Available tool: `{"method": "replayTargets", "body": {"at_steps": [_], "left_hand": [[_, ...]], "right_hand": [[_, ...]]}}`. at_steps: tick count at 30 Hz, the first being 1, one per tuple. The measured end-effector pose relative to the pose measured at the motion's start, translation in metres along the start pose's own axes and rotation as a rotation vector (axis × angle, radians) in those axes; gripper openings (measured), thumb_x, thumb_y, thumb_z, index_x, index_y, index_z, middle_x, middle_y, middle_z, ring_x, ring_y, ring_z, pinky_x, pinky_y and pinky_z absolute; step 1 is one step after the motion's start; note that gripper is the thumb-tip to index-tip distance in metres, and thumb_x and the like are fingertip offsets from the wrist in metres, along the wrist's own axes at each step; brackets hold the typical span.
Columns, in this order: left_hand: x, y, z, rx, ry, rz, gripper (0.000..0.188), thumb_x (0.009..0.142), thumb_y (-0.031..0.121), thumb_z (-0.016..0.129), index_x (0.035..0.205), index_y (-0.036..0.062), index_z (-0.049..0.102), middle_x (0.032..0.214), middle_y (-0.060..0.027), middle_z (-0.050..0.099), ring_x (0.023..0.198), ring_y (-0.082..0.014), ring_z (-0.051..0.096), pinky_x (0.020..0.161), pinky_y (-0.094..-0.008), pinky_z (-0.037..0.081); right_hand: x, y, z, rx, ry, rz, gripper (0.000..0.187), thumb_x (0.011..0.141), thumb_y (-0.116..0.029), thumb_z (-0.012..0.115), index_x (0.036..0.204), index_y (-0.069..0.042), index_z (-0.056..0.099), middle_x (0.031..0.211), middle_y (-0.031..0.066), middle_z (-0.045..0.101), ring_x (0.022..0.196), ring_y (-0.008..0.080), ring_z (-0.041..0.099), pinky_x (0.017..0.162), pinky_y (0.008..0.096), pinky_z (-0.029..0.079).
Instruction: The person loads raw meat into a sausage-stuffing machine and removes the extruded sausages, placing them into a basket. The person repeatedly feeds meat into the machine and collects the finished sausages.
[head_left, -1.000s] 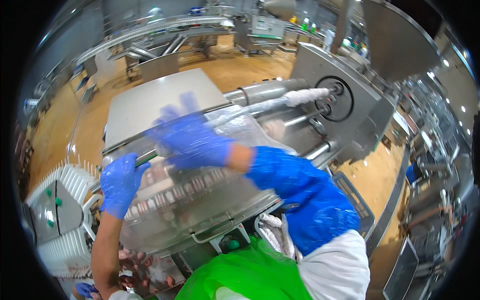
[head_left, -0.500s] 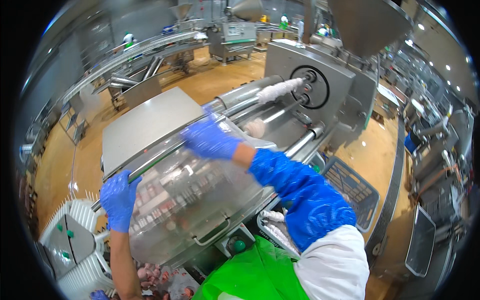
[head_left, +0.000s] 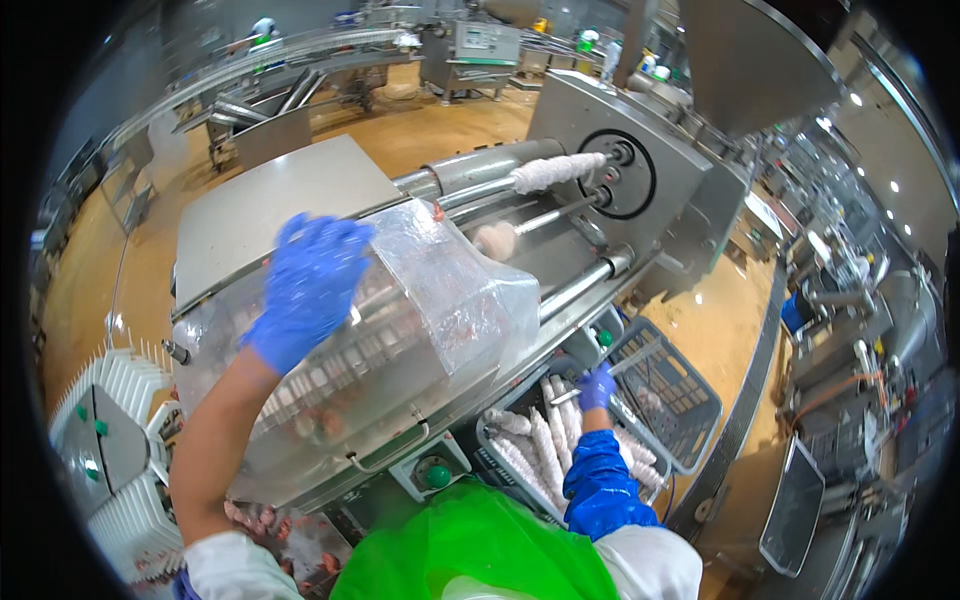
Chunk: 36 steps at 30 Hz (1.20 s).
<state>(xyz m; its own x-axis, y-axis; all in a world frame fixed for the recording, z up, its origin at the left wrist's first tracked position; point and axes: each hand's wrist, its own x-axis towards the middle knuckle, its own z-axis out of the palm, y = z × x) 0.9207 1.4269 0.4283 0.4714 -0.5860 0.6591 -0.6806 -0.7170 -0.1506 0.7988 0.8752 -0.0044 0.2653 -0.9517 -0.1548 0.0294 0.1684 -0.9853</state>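
My left hand (head_left: 315, 290), in a blue glove and somewhat blurred, is over the clear cover (head_left: 385, 375) of a steel machine. Its fingers are spread and hold nothing visible. A wrinkled clear plastic sheet (head_left: 460, 290) lies over the cover's right part. At lower right, my right hand (head_left: 597, 387) is closed round a thin pale bar (head_left: 635, 358), above a grey crate (head_left: 510, 468) of white ruffled casings (head_left: 548, 450). The bar's exact kind is unclear. A similar white casing (head_left: 558, 172) sits on the upper machine tube, and a pale bunched piece (head_left: 494, 241) on the lower one.
Beside the filled crate stands another grey crate (head_left: 690, 405). Green buttons (head_left: 438, 476) project from the machine's front. White plates (head_left: 125, 375) fan out at left, near raw meat pieces (head_left: 262, 522). A steel hopper (head_left: 760, 70) overhangs the right side.
My left hand has left the cover's lower-left rod and moved up and right. My right hand has gone from the cover's top down to the crate, where it grips the pale bar.
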Motion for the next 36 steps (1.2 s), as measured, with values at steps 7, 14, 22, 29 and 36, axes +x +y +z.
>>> {"method": "replayTargets", "body": {"at_steps": [7,14,22,29,36], "left_hand": [[0.163,0.059,0.135,-0.161,-0.170,-0.028,0.022,0.081,0.019,0.063,0.098,0.0053,0.061,0.086,-0.0159,0.064,0.083,-0.0330,0.061,0.079,-0.0469,0.043],[0.173,0.033,0.172,-0.219,-0.538,-0.232,0.022,0.088,0.021,0.055,0.099,0.0014,0.058,0.085,-0.0214,0.066,0.085,-0.0383,0.066,0.071,-0.0488,0.051],[0.145,0.020,0.138,-0.225,-0.535,-0.078,0.024,0.092,0.025,0.053,0.098,0.0030,0.060,0.081,-0.0212,0.066,0.081,-0.0371,0.066,0.068,-0.0497,0.051],[0.178,0.024,0.170,-0.206,-0.640,-0.198,0.031,0.088,0.031,0.056,0.098,0.0019,0.060,0.086,-0.0228,0.067,0.082,-0.0394,0.066,0.071,-0.0480,0.052],[0.097,-0.024,0.094,-0.302,-0.766,-0.294,0.029,0.094,0.027,0.045,0.096,0.0029,0.060,0.097,-0.0245,0.063,0.090,-0.0412,0.059,0.079,-0.0505,0.046]], "right_hand": [[0.056,-0.130,0.031,0.445,-0.315,0.389,0.086,0.084,-0.069,0.053,0.145,-0.013,0.030,0.138,0.0094,0.045,0.110,0.0319,0.052,0.087,0.0548,0.046],[-0.006,-0.345,0.249,-0.164,-0.803,-0.412,0.049,0.103,-0.029,0.041,0.149,-0.017,0.033,0.149,0.0093,0.039,0.120,0.0305,0.053,0.098,0.0436,0.046],[0.068,-0.365,0.397,-0.419,-0.825,-0.539,0.045,0.098,-0.037,0.052,0.113,0.004,0.062,0.119,0.0174,0.065,0.110,0.0275,0.060,0.094,0.0404,0.045],[-0.054,-0.333,0.377,-0.360,-1.088,-1.212,0.038,0.096,-0.033,0.054,0.113,0.000,0.063,0.116,0.0259,0.060,0.107,0.0406,0.055,0.094,0.0466,0.042],[-0.172,-0.402,0.301,-0.412,-0.943,-1.481,0.063,0.079,-0.038,0.072,0.132,-0.008,0.054,0.127,0.0176,0.058,0.121,0.0377,0.051,0.104,0.0453,0.038]]}}
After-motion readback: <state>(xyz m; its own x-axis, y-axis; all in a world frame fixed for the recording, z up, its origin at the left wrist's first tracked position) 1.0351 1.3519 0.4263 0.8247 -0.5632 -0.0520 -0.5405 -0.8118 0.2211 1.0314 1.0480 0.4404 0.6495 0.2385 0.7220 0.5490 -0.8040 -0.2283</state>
